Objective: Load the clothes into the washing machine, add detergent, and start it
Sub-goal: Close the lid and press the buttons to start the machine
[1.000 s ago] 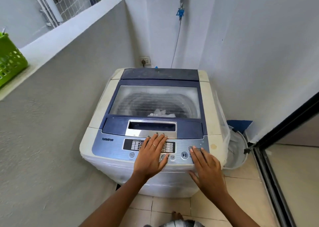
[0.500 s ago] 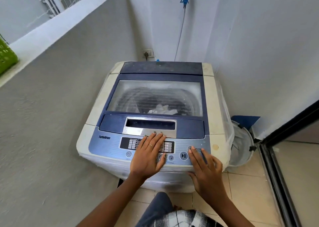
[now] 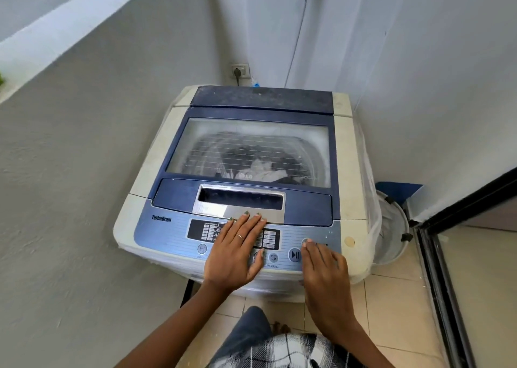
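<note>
A top-loading washing machine [image 3: 246, 177] stands in the corner of a narrow tiled space, its lid [image 3: 251, 149] down flat. Through the lid's cloudy window, clothes [image 3: 261, 172] lie in the drum, a pale bundle near the window's front edge with darker fabric around it.

The person's left hand [image 3: 237, 251] lies flat on the control panel [image 3: 167, 233], fingers straight and close together, covering the middle of the dark button block; the fingertips [image 3: 246, 213] reach the silver trim under the lid handle recess, and the thumb rests beside a round button. A thin ring sits on one finger. The right hand [image 3: 324, 272] rests on the panel's right end with its fingers extended and slightly spread, the forefinger tip touching the power button [image 3: 305, 241] (its label is mostly covered). The start/pause button [image 3: 294, 254] shows just left of that hand, untouched, and the program button [image 3: 273, 258] sits between the two hands.

A clear plastic cover [image 3: 372, 199] hangs down the machine's right side. Beside it on the floor [image 3: 391, 306] stands a white bucket [image 3: 394, 227], just in front of something blue in the corner. A wall socket [image 3: 240, 70] with a plug sits behind the machine, and a thin hose [image 3: 296, 40] runs down the wall to it.
</note>
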`<state>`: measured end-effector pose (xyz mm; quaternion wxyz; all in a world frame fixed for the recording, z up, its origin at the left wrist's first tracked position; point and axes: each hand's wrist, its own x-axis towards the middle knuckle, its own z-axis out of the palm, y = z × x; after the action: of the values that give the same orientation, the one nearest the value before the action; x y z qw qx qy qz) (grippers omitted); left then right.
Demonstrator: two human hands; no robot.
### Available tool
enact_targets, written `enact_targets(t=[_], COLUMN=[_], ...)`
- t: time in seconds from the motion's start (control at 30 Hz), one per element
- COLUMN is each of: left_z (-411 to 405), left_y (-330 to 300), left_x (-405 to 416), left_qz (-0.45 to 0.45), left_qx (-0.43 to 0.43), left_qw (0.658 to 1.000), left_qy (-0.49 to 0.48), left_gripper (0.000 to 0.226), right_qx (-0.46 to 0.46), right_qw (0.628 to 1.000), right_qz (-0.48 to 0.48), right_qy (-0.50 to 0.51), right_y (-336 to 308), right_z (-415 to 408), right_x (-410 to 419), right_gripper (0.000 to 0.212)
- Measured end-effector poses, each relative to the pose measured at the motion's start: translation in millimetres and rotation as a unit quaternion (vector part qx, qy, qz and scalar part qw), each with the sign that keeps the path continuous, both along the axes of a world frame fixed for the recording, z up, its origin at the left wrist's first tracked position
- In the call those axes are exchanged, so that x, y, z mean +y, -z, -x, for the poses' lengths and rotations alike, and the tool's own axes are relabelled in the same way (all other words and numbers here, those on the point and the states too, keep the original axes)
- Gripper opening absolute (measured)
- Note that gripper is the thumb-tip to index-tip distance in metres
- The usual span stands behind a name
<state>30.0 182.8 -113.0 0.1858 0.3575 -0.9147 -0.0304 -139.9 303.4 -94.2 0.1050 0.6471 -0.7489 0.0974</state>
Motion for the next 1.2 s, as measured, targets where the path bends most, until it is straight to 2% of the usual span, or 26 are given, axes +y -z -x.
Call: enact_targets(t=[0.33, 0.57, 0.93, 1.03, 1.1, 1.2], left_z=[0, 1, -2, -3, -5, -20], left_y=[1, -1, -7, -16, -18, -18], left_x=[0, 1, 1, 2, 1, -5], left_qz=[0.003, 0.002, -0.029, -0.054, -0.068, -0.086], left_qx=[0.009, 0.001, -0.013, 0.066, 0.132, 0.156], left_qw=[1.0, 1.0, 0.999, 0.993, 0.978, 0.96], left_qy=[-0.002, -0.005, -0.005, -0.076, -0.149, -0.217], left_gripper=[0.057, 0.058, 0.056, 0.049, 0.044, 0.046], right_qx=[0.063, 0.061, -0.059, -0.087, -0.1, -0.113], right_qw=[0.998, 0.997, 0.997, 0.995, 0.994, 0.993], right_qz=[-0.021, -0.026, -0.028, -0.032, -0.034, -0.036], right_qy=[0.012, 0.027, 0.033, 0.029, 0.028, 0.019], right_y=[-8, -6, -2, -3, -2, 0], right_z=[-11, -13, -9, -8, -7, -6], right_x=[-7, -4, 6, 8, 8, 9], right_gripper=[0.047, 0.057, 0.08, 0.085, 0.088, 0.095])
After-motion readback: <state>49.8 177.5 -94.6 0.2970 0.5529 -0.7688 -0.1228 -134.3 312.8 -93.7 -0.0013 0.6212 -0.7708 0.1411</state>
